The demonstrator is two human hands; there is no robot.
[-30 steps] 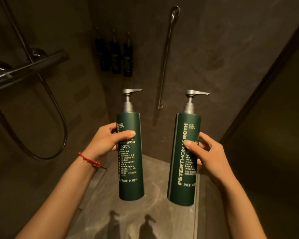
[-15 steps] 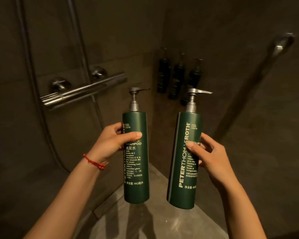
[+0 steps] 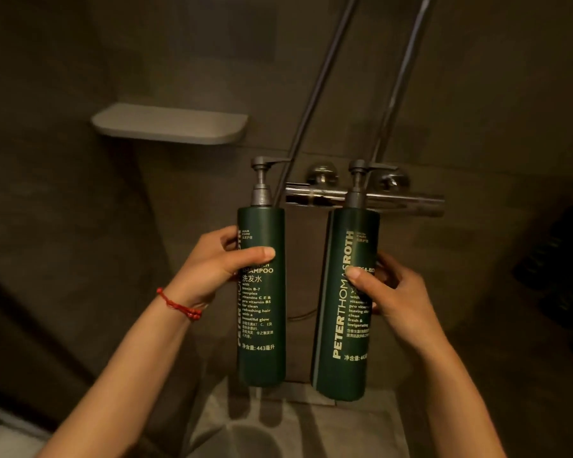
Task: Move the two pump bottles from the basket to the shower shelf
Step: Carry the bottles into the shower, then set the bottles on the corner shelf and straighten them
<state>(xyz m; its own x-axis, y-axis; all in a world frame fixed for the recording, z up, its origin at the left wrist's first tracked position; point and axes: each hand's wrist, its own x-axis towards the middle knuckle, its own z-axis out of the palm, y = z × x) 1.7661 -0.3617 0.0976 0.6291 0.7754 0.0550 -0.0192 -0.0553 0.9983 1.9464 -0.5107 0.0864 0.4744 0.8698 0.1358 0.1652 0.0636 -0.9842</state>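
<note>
I hold two dark green pump bottles upright in the air in front of me. My left hand (image 3: 212, 269) grips the shampoo bottle (image 3: 262, 352) around its middle. My right hand (image 3: 394, 299) grips the second green bottle (image 3: 341, 365) the same way. Both have grey pump heads pointing right. A pale grey shower shelf (image 3: 169, 125) juts from the wall above and to the left of the bottles, with nothing on it. The basket is not in view.
A chrome shower mixer bar (image 3: 407, 200) runs across the wall right behind the bottle tops, with two pipes (image 3: 325, 77) rising from it. Dark wall-mounted bottles (image 3: 563, 266) show dimly at the far right. Stone shower floor (image 3: 295, 428) lies below.
My view has swung left: the mixer bar moved from the left to behind the bottles, the wall bottles slid to the far right, and the shelf came into view. Both hands keep their grip.
</note>
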